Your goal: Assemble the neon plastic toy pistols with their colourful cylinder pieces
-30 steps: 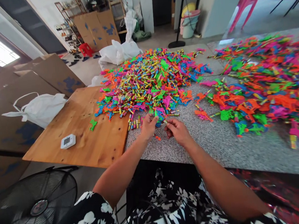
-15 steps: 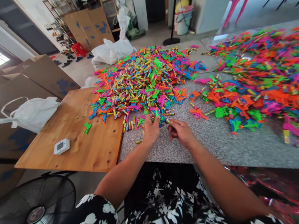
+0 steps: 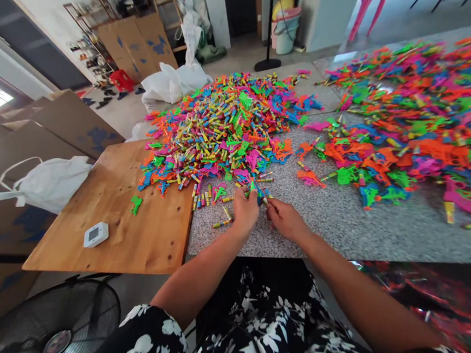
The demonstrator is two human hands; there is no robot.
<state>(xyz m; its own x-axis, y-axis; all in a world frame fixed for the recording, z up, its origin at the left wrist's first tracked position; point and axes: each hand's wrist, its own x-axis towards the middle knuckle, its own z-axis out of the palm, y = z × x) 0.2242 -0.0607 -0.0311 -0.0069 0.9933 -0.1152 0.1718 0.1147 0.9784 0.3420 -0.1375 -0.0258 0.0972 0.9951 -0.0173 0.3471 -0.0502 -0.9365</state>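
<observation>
My left hand (image 3: 246,211) is closed around small plastic toy guns, with a green and blue toy gun (image 3: 254,187) showing above the thumb. Close beside it, my right hand (image 3: 287,220) pinches a small yellow printed tube (image 3: 265,201) at the end of the toy gun. How far the tube fits into the gun is too small to tell. Loose tubes (image 3: 222,223) lie on the speckled stone tabletop (image 3: 325,229) left of my hands. Behind them rises a big heap of toy guns and tubes (image 3: 219,129) in pink, orange, green, blue and yellow.
More toy guns (image 3: 412,141) spread over the right side. A wooden board (image 3: 141,227) adjoins on the left, carrying a white device with a screen (image 3: 96,235) and one green toy gun (image 3: 136,204). A fan (image 3: 56,343) stands lower left, beside cardboard boxes (image 3: 63,119).
Both hands have come slightly nearer to my body, the left also a little to the right. They are closer together, the toy gun and tube still between them.
</observation>
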